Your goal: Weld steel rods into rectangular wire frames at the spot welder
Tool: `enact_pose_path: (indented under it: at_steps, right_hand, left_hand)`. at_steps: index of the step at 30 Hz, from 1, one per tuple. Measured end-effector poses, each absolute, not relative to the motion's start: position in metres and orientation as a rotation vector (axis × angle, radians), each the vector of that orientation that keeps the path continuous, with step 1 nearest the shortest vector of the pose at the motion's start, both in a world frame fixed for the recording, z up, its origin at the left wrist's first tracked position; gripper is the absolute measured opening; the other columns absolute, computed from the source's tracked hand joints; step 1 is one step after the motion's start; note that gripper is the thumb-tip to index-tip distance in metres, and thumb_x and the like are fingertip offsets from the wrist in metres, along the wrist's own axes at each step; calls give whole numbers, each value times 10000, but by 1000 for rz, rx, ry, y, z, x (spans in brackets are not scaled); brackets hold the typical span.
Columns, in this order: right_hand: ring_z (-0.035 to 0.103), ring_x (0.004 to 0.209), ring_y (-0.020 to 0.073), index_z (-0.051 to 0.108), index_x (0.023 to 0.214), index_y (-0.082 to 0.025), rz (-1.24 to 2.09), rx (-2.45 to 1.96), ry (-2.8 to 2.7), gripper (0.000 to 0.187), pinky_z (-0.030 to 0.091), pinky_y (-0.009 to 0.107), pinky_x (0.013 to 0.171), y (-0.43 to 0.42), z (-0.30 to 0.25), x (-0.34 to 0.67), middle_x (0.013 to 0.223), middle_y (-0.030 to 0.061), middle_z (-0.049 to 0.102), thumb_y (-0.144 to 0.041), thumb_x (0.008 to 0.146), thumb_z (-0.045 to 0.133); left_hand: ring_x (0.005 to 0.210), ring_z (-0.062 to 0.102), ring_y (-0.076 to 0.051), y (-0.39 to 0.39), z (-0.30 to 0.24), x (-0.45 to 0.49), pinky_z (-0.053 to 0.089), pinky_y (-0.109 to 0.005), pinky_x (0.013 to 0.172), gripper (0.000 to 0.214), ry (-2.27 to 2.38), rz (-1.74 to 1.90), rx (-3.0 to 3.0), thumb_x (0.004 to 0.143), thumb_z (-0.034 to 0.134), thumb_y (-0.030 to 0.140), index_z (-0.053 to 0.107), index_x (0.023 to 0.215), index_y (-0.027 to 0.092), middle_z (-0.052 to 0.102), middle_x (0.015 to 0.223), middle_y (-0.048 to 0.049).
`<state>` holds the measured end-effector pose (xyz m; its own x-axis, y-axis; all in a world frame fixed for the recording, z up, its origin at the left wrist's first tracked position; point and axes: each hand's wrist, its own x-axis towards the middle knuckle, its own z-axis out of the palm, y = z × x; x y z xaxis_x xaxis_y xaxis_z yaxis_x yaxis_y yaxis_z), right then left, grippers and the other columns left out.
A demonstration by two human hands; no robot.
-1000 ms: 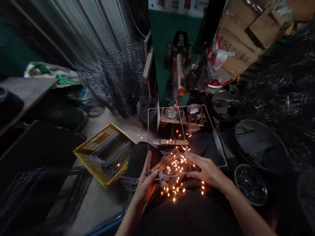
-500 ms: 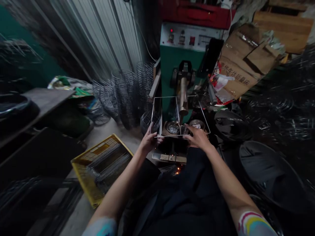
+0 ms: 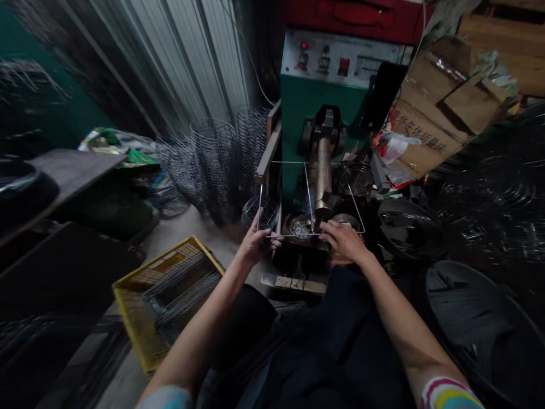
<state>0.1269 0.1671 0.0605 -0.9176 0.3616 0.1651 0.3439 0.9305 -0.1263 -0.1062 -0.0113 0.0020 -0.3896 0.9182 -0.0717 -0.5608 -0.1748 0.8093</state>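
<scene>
My left hand (image 3: 256, 243) grips the near left corner of a thin rectangular wire frame (image 3: 289, 162). My right hand (image 3: 343, 240) is closed on the frame's near edge, right of its middle cross wire. The frame stands tilted up in front of a green welding machine (image 3: 315, 102), around its copper electrode arm (image 3: 323, 182). A small metal dish of tiny parts (image 3: 301, 227) sits just beyond my hands, under the electrode tip.
A yellow crate (image 3: 140, 284) with wire pieces lies on the floor at my left. Stacked wire racks (image 3: 213, 165) lean against the corrugated wall. Dark round basins (image 3: 409, 227) stand at the right. A torn cardboard box (image 3: 443, 113) hangs beside the machine.
One second ago the frame lay low over my lap amid flying sparks. Both hands have lifted it forward to the electrode, the sparks are gone, and my view has tilted up.
</scene>
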Motion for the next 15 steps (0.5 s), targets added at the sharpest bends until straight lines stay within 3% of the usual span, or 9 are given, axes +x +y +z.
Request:
enact_pose_path:
  at_steps: [5,15]
  right_hand:
    - [615,869,180,515,1367,-309,80,-545,-2927,388,378,245,614,166,61,127,1076,54,637,-379,988,467]
    - [629,844,191,553,1330,-277,68,-536,-2914,376,411,258,619,168,61,123,1067,63,645,-395,988,452]
  left_hand:
    - [583,702,-203,-13,4,-103,508,-240,498,1012,936,1785,532,805,619,138,-66,1538,268,751,769,-102]
    - [550,690,-206,-10,11,-103,495,-230,465,962,975,1781,488,781,608,121,26,1541,218,744,732,-95]
